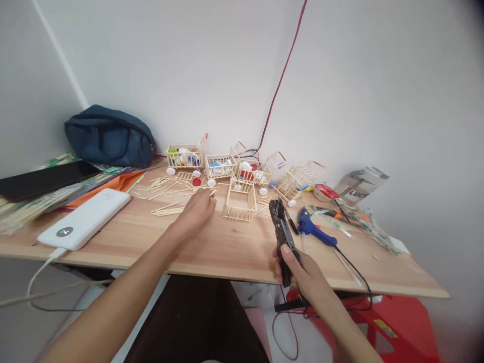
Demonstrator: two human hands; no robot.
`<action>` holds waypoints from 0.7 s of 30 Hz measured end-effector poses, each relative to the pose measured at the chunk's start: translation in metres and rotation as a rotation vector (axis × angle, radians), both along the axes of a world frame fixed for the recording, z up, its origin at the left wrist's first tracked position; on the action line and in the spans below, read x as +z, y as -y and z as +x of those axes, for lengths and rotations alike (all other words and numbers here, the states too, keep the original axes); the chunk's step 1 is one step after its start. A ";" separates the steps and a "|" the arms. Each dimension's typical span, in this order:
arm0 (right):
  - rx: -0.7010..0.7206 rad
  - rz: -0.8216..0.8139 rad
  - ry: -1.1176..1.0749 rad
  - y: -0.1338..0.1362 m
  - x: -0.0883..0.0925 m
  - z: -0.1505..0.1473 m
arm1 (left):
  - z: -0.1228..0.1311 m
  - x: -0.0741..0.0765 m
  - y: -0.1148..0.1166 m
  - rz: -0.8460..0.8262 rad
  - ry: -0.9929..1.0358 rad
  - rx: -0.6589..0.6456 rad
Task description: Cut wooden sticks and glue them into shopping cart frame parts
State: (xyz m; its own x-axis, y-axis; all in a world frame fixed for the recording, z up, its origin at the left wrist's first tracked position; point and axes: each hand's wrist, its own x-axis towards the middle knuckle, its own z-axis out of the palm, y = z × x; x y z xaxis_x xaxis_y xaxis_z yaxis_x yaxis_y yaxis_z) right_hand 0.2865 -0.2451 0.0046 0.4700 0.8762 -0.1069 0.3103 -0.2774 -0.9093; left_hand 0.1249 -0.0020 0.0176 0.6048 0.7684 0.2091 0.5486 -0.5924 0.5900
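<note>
My left hand (199,207) is closed in a pinch over the table, with the pale tip of a short wooden stick (213,192) showing at its fingertips. To its right stands a small open basket frame (239,218) made of thin sticks. My right hand (297,269) grips the handles of a black crimping tool (280,227), whose head points up and away from me. A blue glue gun (317,232) lies just right of that tool. Loose wooden sticks (166,209) are scattered to the left of my left hand.
Several stick-built mini shopping carts (221,171) line the wall, some filled with small coloured pieces. A red bottle cap (196,182) lies before them. At left are a white power bank (85,219), a black phone (49,180) and a blue bag (109,136). A box (361,185) leans at right.
</note>
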 end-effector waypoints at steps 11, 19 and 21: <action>0.030 0.032 -0.130 0.004 0.009 -0.011 | -0.040 0.018 0.036 -0.945 0.580 -0.243; 0.014 0.055 -0.175 -0.006 0.009 -0.015 | 0.007 0.010 -0.023 -0.525 0.331 0.010; 0.022 0.059 -0.174 -0.006 0.005 -0.014 | 0.017 0.004 -0.031 -0.424 0.196 0.040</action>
State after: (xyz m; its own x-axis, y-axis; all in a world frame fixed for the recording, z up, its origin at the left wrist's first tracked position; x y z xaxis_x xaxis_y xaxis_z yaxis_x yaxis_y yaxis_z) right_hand 0.2720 -0.2387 0.0097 0.4296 0.8932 -0.1328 0.1518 -0.2164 -0.9644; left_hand 0.1419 0.0291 0.0212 0.5534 0.8327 -0.0214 0.4203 -0.2569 0.8702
